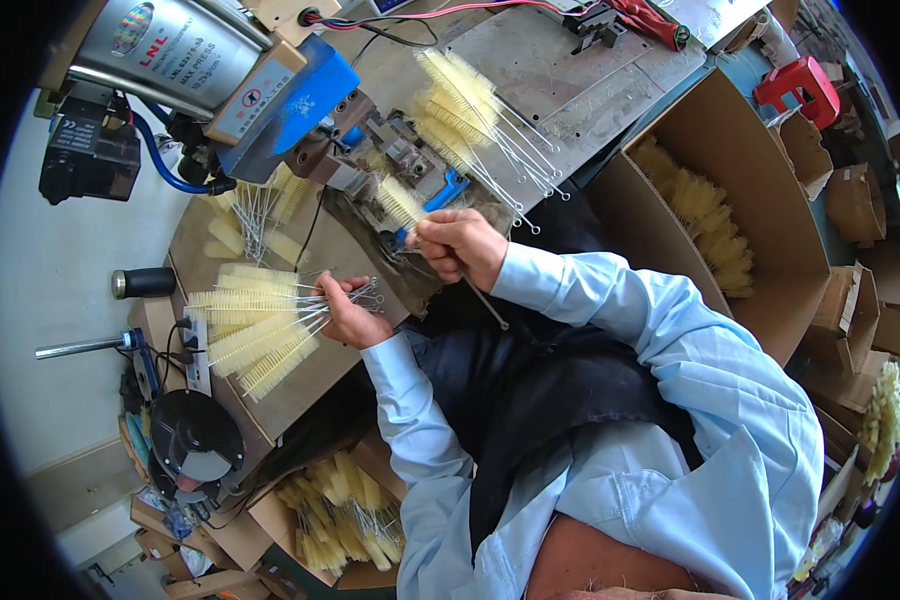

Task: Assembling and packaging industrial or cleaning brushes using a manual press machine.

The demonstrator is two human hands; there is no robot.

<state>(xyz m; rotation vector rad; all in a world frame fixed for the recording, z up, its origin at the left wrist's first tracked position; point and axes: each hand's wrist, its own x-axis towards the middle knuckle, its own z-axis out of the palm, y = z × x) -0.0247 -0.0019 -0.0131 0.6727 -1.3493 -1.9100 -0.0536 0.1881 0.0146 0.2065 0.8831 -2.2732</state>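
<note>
My left hand (355,315) is closed around the looped wire handles of several bottle brushes (265,330), whose pale yellow bristles fan out to the left over the bench. In my right hand (465,245), a single bottle brush (399,200) is gripped near the base of its bristles. Its bristled end points up and left, close beside the metal fixture (410,150) of the press, and its wire handle sticks out below my fist. Whether the brush touches the fixture, I cannot tell. More loose brushes (455,100) lie on the metal tabletop beyond my right hand.
The press's silver cylinder (165,60) and blue head (300,105) stand at upper left. Another brush pile (255,215) lies behind my left hand. Cardboard boxes of brushes stand at right (780,225) and lower left (262,515). A red stool (805,92) is at far right.
</note>
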